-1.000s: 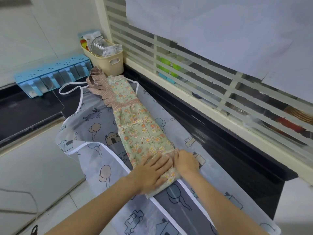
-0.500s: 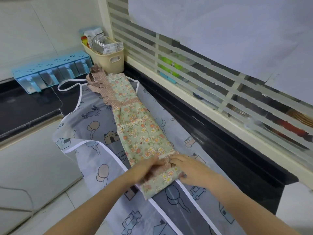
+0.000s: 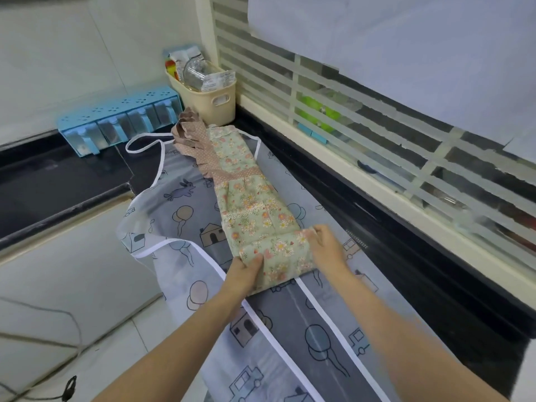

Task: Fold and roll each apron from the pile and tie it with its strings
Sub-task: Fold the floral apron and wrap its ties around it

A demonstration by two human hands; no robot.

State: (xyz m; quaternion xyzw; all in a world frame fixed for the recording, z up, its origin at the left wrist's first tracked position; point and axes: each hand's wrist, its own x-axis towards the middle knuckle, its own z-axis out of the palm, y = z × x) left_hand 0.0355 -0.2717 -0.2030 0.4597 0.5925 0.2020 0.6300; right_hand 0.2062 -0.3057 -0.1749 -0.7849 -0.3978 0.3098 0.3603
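Observation:
A green floral apron (image 3: 249,210), folded into a long strip with a pink dotted ruffle at its far end, lies on a translucent grey cartoon-print apron (image 3: 179,216) spread over the black counter. The strip's near end is turned over into a first roll. My left hand (image 3: 245,271) grips the roll's left end, thumb on top. My right hand (image 3: 324,248) holds the roll's right end with fingers curled over it.
A beige basket (image 3: 214,103) of packets stands in the far corner by the slatted window. A blue spice rack (image 3: 116,123) sits along the back wall. The grey apron's white neck loop (image 3: 142,140) lies near it. The counter edge (image 3: 58,210) drops off at left.
Both hands went from pressing flat on the strip's near end to lifting it and turning it over away from me into a roll.

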